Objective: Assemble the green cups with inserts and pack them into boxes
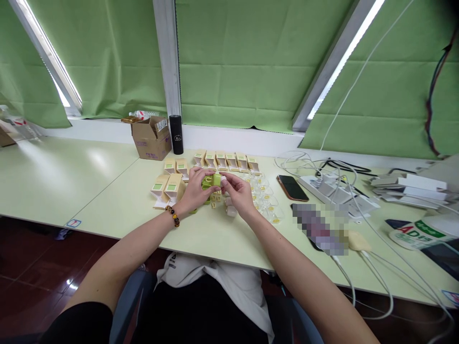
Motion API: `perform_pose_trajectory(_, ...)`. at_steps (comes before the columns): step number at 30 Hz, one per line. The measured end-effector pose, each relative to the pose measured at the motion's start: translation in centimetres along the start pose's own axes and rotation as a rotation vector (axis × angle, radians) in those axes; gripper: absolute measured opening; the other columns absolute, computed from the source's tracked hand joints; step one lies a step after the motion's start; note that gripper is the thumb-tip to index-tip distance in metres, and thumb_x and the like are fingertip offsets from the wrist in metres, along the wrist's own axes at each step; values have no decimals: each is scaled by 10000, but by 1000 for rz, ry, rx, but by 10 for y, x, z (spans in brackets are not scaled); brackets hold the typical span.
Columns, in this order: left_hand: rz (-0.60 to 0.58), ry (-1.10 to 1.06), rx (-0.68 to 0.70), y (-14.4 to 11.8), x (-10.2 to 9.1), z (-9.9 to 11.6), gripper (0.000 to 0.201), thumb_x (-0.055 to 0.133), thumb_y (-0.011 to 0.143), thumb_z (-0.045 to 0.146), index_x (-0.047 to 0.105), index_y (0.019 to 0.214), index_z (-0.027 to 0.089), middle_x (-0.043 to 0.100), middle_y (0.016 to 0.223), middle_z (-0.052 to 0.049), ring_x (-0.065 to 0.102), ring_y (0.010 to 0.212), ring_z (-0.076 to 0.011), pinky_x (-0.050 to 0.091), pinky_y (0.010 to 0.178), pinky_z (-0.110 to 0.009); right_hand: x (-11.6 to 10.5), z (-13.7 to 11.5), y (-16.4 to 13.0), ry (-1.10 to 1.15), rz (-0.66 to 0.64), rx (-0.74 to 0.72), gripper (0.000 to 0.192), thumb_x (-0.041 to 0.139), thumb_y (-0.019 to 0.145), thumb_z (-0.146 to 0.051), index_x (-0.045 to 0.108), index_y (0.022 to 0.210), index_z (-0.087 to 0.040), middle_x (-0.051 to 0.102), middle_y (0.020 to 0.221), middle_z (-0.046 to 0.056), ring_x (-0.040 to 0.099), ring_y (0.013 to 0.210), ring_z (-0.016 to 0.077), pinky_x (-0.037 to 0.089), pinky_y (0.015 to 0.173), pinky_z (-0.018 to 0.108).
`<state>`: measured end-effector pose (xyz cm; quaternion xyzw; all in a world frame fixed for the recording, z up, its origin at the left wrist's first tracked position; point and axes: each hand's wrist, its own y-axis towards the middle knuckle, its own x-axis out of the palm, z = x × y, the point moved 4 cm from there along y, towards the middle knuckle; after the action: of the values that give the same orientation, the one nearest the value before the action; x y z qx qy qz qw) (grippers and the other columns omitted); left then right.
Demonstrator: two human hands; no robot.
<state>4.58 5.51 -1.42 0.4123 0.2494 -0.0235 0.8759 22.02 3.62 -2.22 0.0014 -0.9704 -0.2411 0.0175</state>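
My left hand (198, 187), closed, grips a light green hollow piece (216, 179) over the table. My right hand (239, 192) pinches a small white block (223, 180) at the right end of that green piece. Whether the block is partly inside it I cannot tell. Just below the hands, more small white blocks (231, 210) lie beside tiny yellow pieces (214, 199). Other green pieces are partly hidden behind my left hand. To the right of my right hand spread several clear plastic pieces with yellow spots (266, 197).
Small cream boxes (174, 186) stand open left of my hands, with a row of similar boxes (221, 160) behind. A cardboard carton (152, 138) and black bottle (176, 134) stand at the back. Rightward lie a phone (292, 187), a power strip (337, 191) and tangled white cables.
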Motion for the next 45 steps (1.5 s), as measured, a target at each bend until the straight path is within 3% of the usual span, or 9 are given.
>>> perform_pose_trajectory(7,-42,28,124,-6,3,14,683,775,937,352,479,1543,244,534,1500,-152,465,1449,-314,424,1237,-531,3,4,-1,76,27,25,501,844,799,-611,751,1104,-224,732,828,12,633,650,151,585,639,325)
perform_pose_trajectory(13,-97,3,121,-12,7,16,623,647,1016,297,415,1593,258,516,1490,-152,503,1457,-302,442,1243,-518,7,6,-3,86,52,65,524,869,767,-628,729,1070,-224,767,879,34,658,653,168,606,633,344)
perform_pose_trajectory(20,-130,-6,134,-12,7,17,670,558,1064,342,287,1672,270,484,1546,-167,477,1493,-305,441,1249,-517,9,3,-3,109,72,68,515,878,738,-658,710,967,-229,755,790,12,679,629,173,623,642,351)
perform_pose_trajectory(27,-111,30,173,-13,6,19,616,522,1081,381,318,1649,254,516,1513,-180,514,1456,-311,478,1214,-539,10,3,-4,100,80,71,534,864,741,-684,700,958,-225,748,779,9,694,643,176,642,677,362)
perform_pose_trajectory(37,-63,163,252,-17,5,32,626,507,1061,265,298,1646,189,510,1512,-208,505,1468,-327,475,1225,-550,14,8,-11,69,156,54,553,838,754,-706,692,977,-221,768,843,31,729,741,187,641,736,357)
perform_pose_trajectory(45,-75,133,227,-18,5,36,620,509,1049,244,324,1637,182,509,1516,-212,508,1464,-328,471,1229,-543,16,11,-14,70,154,48,533,835,776,-682,650,980,-226,769,869,44,747,788,208,636,761,366)
